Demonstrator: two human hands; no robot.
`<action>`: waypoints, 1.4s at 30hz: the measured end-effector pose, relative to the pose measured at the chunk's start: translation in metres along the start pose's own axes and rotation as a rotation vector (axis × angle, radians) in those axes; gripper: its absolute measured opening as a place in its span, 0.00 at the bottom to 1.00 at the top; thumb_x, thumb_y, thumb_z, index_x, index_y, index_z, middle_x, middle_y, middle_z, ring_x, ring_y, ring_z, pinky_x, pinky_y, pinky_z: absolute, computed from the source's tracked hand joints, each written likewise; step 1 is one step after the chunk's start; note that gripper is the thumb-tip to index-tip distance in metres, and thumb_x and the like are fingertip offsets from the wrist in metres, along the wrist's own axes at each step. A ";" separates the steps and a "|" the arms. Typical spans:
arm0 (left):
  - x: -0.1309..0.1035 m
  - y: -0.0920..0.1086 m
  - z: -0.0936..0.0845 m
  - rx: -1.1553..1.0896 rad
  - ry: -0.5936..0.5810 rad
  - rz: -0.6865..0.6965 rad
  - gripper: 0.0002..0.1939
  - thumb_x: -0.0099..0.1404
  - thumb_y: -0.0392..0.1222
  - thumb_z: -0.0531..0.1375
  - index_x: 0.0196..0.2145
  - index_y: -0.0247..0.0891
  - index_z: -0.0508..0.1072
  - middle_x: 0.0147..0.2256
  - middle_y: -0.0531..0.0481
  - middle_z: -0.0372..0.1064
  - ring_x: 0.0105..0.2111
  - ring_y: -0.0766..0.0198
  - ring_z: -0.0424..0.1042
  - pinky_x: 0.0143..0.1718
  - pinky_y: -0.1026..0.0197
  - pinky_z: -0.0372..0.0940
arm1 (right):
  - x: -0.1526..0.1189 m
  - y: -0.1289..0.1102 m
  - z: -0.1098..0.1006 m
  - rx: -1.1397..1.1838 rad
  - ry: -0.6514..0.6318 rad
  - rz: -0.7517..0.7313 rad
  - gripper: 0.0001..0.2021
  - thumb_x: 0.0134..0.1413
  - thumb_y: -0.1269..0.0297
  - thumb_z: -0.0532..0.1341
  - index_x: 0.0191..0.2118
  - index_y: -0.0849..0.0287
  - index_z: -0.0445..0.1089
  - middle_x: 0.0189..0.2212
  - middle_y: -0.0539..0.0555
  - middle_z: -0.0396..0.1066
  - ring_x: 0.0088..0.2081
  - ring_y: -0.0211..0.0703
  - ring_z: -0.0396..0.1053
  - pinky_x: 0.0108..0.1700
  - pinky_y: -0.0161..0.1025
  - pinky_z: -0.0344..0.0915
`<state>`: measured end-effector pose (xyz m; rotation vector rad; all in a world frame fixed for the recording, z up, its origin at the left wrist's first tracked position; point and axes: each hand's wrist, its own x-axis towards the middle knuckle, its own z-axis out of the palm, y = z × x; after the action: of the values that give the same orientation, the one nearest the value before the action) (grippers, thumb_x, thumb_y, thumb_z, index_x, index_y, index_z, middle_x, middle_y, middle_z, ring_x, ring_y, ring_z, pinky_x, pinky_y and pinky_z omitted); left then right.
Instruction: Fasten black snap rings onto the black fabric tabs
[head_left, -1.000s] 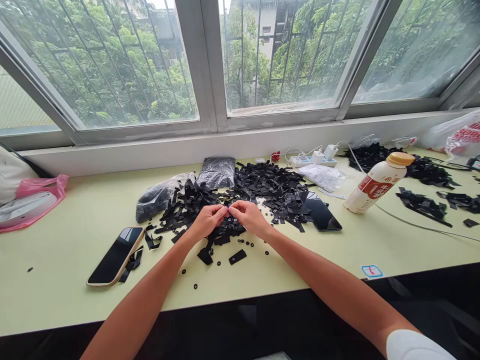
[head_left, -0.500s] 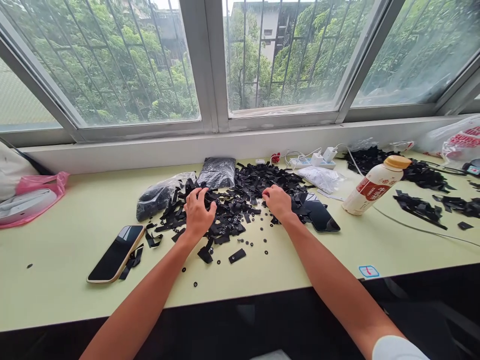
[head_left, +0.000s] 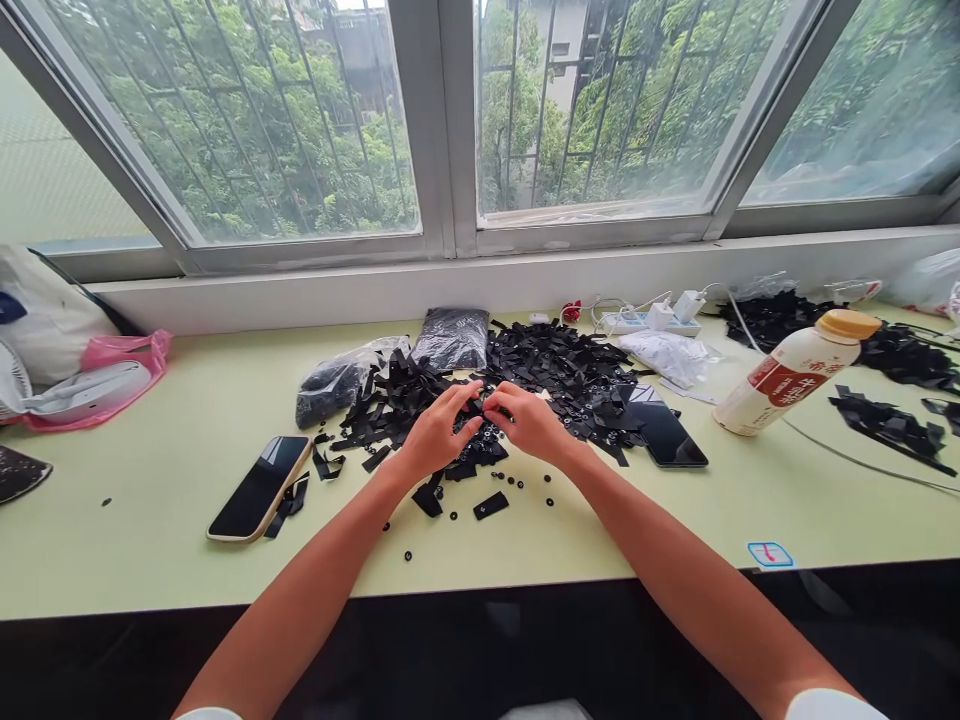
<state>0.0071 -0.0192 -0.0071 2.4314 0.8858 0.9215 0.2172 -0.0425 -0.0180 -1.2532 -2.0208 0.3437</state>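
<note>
Over the near side of a heap of short black fabric strips [head_left: 547,355], my two hands have come close together. My left hand [head_left: 439,430] has its fingers stretched out and its thumb apart, with no object visible in it. Facing it, my right hand [head_left: 529,425] has thumb and fingertips pinched; whatever is between them is too small to make out. Small round black pieces [head_left: 550,502] lie scattered among the strips and in front of the hands. A single black strip with a white mark [head_left: 491,505] rests nearer the table's front edge.
A phone [head_left: 259,490] lies left of the heap, another phone [head_left: 667,430] right of it. Behind are two plastic bags of black pieces, one flat bag [head_left: 451,340]. A bottle with an orange cap [head_left: 795,375], a cable and a power strip [head_left: 645,322] stand right.
My left hand has moved right and my right hand left, so they now nearly meet. The whole view has shifted slightly, with the table things appearing further right.
</note>
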 end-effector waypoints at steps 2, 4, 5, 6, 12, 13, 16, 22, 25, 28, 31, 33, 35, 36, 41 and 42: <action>0.000 -0.004 0.001 0.015 -0.067 -0.025 0.15 0.70 0.42 0.56 0.52 0.39 0.75 0.42 0.42 0.72 0.38 0.58 0.70 0.40 0.58 0.65 | -0.003 -0.005 0.005 -0.047 -0.020 -0.033 0.08 0.66 0.64 0.57 0.42 0.54 0.74 0.40 0.53 0.70 0.36 0.40 0.68 0.37 0.36 0.60; 0.000 -0.007 0.003 0.023 -0.083 -0.045 0.11 0.69 0.43 0.57 0.39 0.37 0.78 0.33 0.46 0.71 0.31 0.61 0.67 0.35 0.60 0.62 | -0.005 -0.008 0.007 -0.093 -0.002 -0.043 0.07 0.66 0.64 0.57 0.42 0.54 0.72 0.41 0.53 0.70 0.36 0.40 0.68 0.34 0.35 0.58; 0.000 -0.008 0.004 0.017 -0.070 -0.061 0.11 0.69 0.44 0.57 0.36 0.37 0.78 0.29 0.48 0.70 0.29 0.62 0.66 0.33 0.61 0.61 | -0.005 -0.008 0.007 -0.114 0.029 -0.027 0.07 0.66 0.63 0.57 0.42 0.55 0.72 0.42 0.53 0.69 0.35 0.39 0.67 0.33 0.35 0.56; 0.000 -0.007 0.004 0.002 -0.049 -0.084 0.12 0.69 0.45 0.58 0.33 0.36 0.78 0.27 0.49 0.69 0.27 0.63 0.64 0.31 0.61 0.59 | -0.005 -0.009 0.008 -0.131 0.068 -0.001 0.07 0.67 0.61 0.57 0.42 0.55 0.71 0.42 0.53 0.69 0.34 0.39 0.67 0.32 0.36 0.55; -0.001 -0.001 0.004 -0.239 -0.031 -0.281 0.17 0.67 0.53 0.60 0.31 0.35 0.78 0.22 0.53 0.67 0.21 0.68 0.61 0.23 0.64 0.55 | -0.004 -0.015 0.014 -0.140 0.043 0.029 0.14 0.71 0.59 0.52 0.37 0.57 0.71 0.36 0.53 0.68 0.33 0.39 0.65 0.31 0.36 0.53; -0.001 -0.001 0.004 -0.284 -0.055 -0.299 0.18 0.66 0.54 0.60 0.31 0.35 0.78 0.22 0.53 0.68 0.20 0.68 0.62 0.22 0.65 0.55 | -0.005 -0.016 0.016 -0.143 0.018 0.022 0.14 0.71 0.60 0.52 0.36 0.57 0.71 0.36 0.53 0.68 0.33 0.39 0.65 0.31 0.36 0.53; -0.002 -0.005 0.007 -0.405 -0.131 -0.306 0.19 0.66 0.54 0.60 0.32 0.35 0.78 0.25 0.50 0.72 0.20 0.67 0.65 0.22 0.65 0.59 | -0.006 -0.017 0.018 -0.165 -0.001 0.025 0.15 0.72 0.60 0.50 0.35 0.57 0.69 0.36 0.53 0.66 0.31 0.38 0.63 0.29 0.36 0.50; 0.001 -0.005 0.005 -0.634 -0.189 -0.299 0.17 0.65 0.53 0.62 0.32 0.34 0.78 0.26 0.48 0.74 0.21 0.67 0.66 0.23 0.64 0.60 | -0.005 -0.021 0.015 -0.136 0.030 0.031 0.16 0.73 0.59 0.46 0.35 0.56 0.64 0.35 0.53 0.65 0.31 0.39 0.62 0.30 0.37 0.50; 0.002 -0.003 -0.001 -0.703 -0.199 -0.322 0.18 0.63 0.54 0.64 0.31 0.33 0.78 0.26 0.48 0.74 0.21 0.67 0.66 0.23 0.64 0.59 | -0.004 -0.024 0.015 -0.015 0.028 0.025 0.18 0.73 0.57 0.44 0.32 0.55 0.62 0.32 0.52 0.65 0.31 0.40 0.62 0.32 0.37 0.54; 0.001 -0.004 -0.005 -0.764 -0.235 -0.331 0.19 0.62 0.55 0.65 0.33 0.32 0.79 0.25 0.47 0.74 0.21 0.67 0.66 0.24 0.63 0.60 | -0.004 -0.026 0.016 0.153 0.023 0.021 0.21 0.73 0.54 0.42 0.30 0.55 0.61 0.30 0.52 0.67 0.31 0.40 0.63 0.36 0.38 0.58; 0.000 -0.008 -0.005 -0.845 -0.262 -0.362 0.19 0.62 0.54 0.66 0.34 0.32 0.79 0.25 0.47 0.74 0.21 0.68 0.66 0.25 0.63 0.61 | -0.005 -0.027 0.018 0.333 -0.006 0.056 0.23 0.72 0.51 0.43 0.30 0.56 0.62 0.29 0.52 0.70 0.31 0.41 0.66 0.37 0.38 0.60; 0.000 -0.010 -0.004 -0.899 -0.274 -0.399 0.18 0.62 0.53 0.67 0.35 0.31 0.80 0.25 0.47 0.73 0.22 0.68 0.66 0.26 0.63 0.61 | -0.005 -0.028 0.021 0.426 -0.021 0.098 0.23 0.71 0.49 0.44 0.30 0.56 0.62 0.28 0.51 0.71 0.30 0.40 0.66 0.36 0.37 0.60; 0.000 -0.011 -0.004 -0.938 -0.280 -0.434 0.18 0.61 0.53 0.67 0.34 0.31 0.79 0.25 0.47 0.73 0.22 0.68 0.66 0.26 0.63 0.61 | -0.005 -0.027 0.024 0.475 -0.012 0.156 0.23 0.70 0.48 0.45 0.29 0.56 0.62 0.26 0.49 0.69 0.28 0.39 0.64 0.33 0.37 0.58; 0.000 -0.010 -0.003 -0.950 -0.279 -0.446 0.18 0.61 0.53 0.67 0.34 0.31 0.79 0.25 0.47 0.72 0.23 0.67 0.66 0.26 0.63 0.61 | -0.005 -0.026 0.026 0.490 -0.001 0.186 0.23 0.70 0.47 0.45 0.28 0.56 0.62 0.25 0.49 0.68 0.27 0.39 0.63 0.32 0.36 0.58; 0.003 -0.008 -0.003 -0.963 -0.242 -0.457 0.17 0.62 0.51 0.66 0.34 0.31 0.76 0.24 0.49 0.68 0.23 0.68 0.64 0.26 0.63 0.58 | -0.002 -0.017 0.029 0.427 0.068 0.283 0.25 0.67 0.46 0.48 0.24 0.56 0.59 0.21 0.47 0.60 0.24 0.38 0.56 0.28 0.37 0.52; 0.003 -0.007 -0.003 -0.971 -0.229 -0.459 0.16 0.63 0.50 0.65 0.33 0.32 0.74 0.23 0.51 0.66 0.22 0.69 0.62 0.25 0.64 0.57 | -0.002 -0.015 0.028 0.371 0.083 0.294 0.25 0.66 0.45 0.50 0.22 0.56 0.57 0.19 0.47 0.59 0.24 0.38 0.55 0.28 0.37 0.51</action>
<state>0.0040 -0.0112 -0.0076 1.3881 0.6437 0.6506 0.1879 -0.0480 -0.0301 -1.2989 -1.6092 0.7561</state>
